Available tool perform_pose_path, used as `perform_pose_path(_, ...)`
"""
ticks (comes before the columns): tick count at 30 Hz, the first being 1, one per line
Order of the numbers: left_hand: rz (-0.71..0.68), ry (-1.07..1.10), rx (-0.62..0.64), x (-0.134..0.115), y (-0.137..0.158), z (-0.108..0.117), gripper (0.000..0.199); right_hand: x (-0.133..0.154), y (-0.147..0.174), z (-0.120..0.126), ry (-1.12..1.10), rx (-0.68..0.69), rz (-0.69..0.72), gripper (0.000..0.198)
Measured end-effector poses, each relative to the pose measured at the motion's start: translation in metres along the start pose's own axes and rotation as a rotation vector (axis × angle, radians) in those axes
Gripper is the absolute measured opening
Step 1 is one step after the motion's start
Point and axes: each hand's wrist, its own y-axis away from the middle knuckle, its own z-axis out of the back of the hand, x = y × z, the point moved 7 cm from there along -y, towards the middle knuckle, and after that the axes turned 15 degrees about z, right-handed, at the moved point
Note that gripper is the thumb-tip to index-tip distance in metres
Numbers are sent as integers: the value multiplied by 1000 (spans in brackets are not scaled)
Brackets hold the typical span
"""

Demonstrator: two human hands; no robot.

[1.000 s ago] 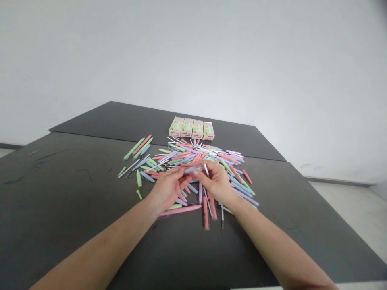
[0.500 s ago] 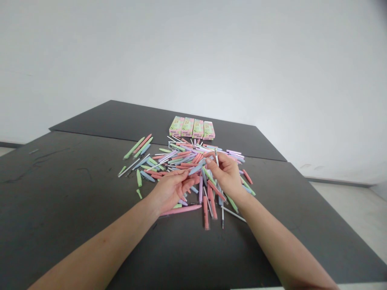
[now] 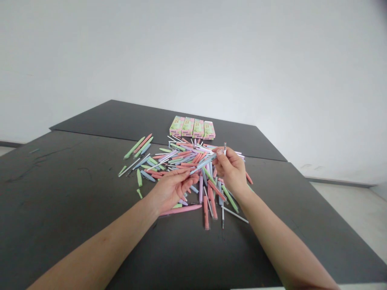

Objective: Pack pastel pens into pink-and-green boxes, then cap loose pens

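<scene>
A blue pen barrel [image 3: 203,163] slants up to the right between my two hands, above a heap of pen parts. Its lower left end is pinched in the closed fingers of my left hand [image 3: 173,187]. My right hand [image 3: 232,169] is closed at the upper right end, fingertips meeting the barrel. From the same hand a thin white pen refill [image 3: 225,147] sticks upward; its lower part is hidden by the fingers. Beneath the hands lie red barrels [image 3: 206,212], a purple barrel [image 3: 200,189] and a long pink pen [image 3: 181,210].
Several small pink-and-green boxes [image 3: 187,127] stand in a row behind the heap. To the left lie green and red pens [image 3: 139,146] side by side, with a small green piece [image 3: 139,194] nearer me. The dark table [image 3: 75,193] meets a second panel behind.
My right hand has moved slightly right and up with the white refill, and more of the blue barrel shows between the hands. My left hand has stayed almost in place.
</scene>
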Motion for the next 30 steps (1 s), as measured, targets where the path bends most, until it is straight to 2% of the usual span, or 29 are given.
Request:
perform_pose_path(3,8,9,-9,-1,1,0,16,0,-2,2,-49,-59,11,30)
perform_pose_path(9,33,68,-39,0,4,-2,26,-3,-2,2,-107,-70,-6,27)
perform_pose_path(15,9,76,-40,-3,4,0,26,-3,-2,2,-146,-95,-27,25)
perform_pose_path(25,-17,68,-26,-7,4,1,28,-15,-2,1,-295,-133,-141,24)
perform_pose_path(30,-24,51,-17,-6,5,1,28,-10,-1,0,-264,-141,-99,24)
